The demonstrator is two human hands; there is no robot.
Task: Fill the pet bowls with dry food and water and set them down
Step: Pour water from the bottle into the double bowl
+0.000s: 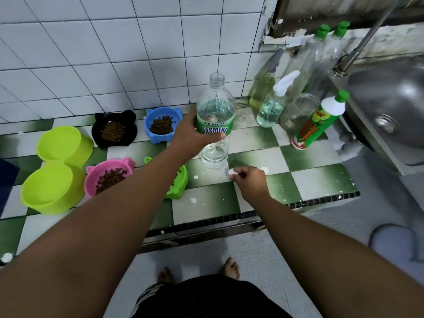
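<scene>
The left grip (pixel 193 134) curls round the bottle (pixel 215 106); right grip (pixel 249 181) pinches a white cap (pixel 231 172) beside its base.

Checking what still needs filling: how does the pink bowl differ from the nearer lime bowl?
The pink bowl holds dry food; the nearer lime bowl shows none. The pink bowl has ear tabs on its rim; the lime bowl's rim is plain and round. Both stand upright on the checkered counter.

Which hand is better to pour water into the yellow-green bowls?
Probably the left hand: it grips the open bottle, and those bowls sit on its side. The right hand pinches the cap.
</scene>
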